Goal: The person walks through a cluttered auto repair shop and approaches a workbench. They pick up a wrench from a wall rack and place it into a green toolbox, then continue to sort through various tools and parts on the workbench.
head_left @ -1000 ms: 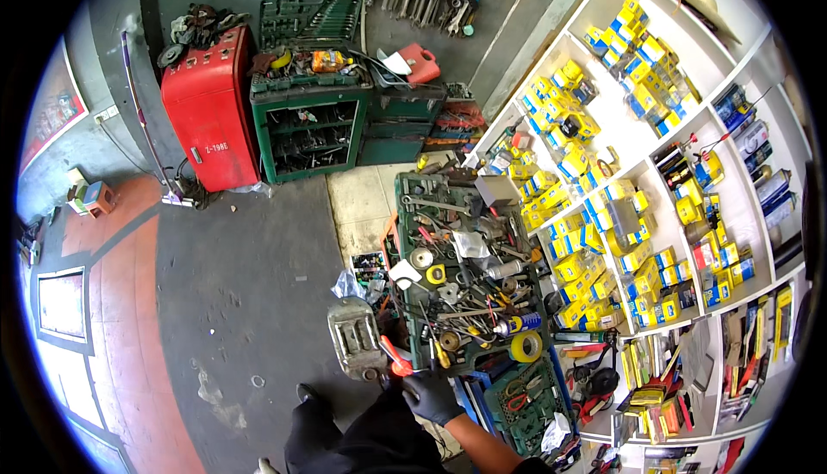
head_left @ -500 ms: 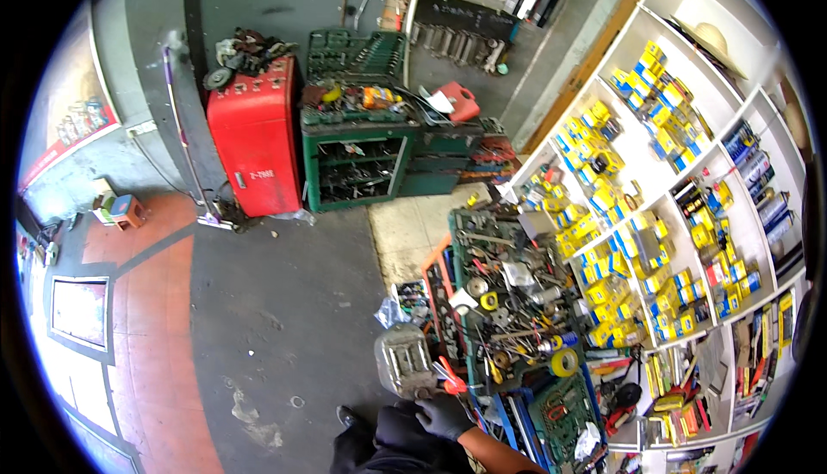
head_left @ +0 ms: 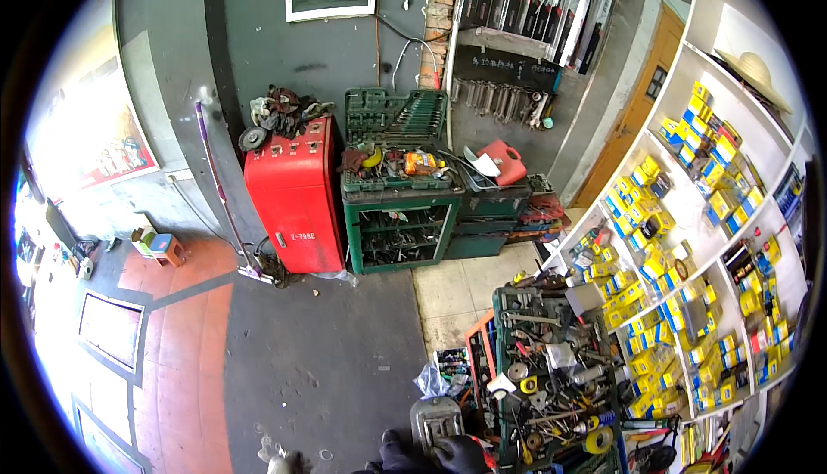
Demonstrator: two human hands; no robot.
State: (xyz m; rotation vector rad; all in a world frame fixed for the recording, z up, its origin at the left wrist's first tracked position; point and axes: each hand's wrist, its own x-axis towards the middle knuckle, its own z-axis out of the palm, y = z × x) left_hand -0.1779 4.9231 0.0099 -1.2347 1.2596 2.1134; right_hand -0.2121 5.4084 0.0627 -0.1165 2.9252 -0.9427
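Note:
My right hand (head_left: pixel 459 454), in a dark glove, is at the lower edge, beside a grey moulded case (head_left: pixel 437 422) on the floor. Whether it touches the case I cannot tell, and its fingers do not show clearly. A red-orange handled item (head_left: pixel 484 452) lies just right of it. My left hand is out of view. Dark clothing of my leg (head_left: pixel 395 453) shows left of the case. To the right stands a tool cart (head_left: pixel 498 323) heaped with wrenches, sockets and loose tools, with a yellow tape roll (head_left: pixel 598 439) on it.
Ahead are a red cabinet (head_left: pixel 297 203) and a green tool cabinet (head_left: pixel 351 231) with an open socket set on top. White shelves (head_left: pixel 655 142) with yellow-blue boxes line the right side. Wrenches (head_left: pixel 500 102) hang on the back wall. A mop (head_left: pixel 211 155) leans at left, near a small stool (head_left: pixel 168 248).
My view has tilted up, so the cabinets, cart and case sit lower and further right in the picture. My right hand has shifted towards the grey case; its forearm has left the picture.

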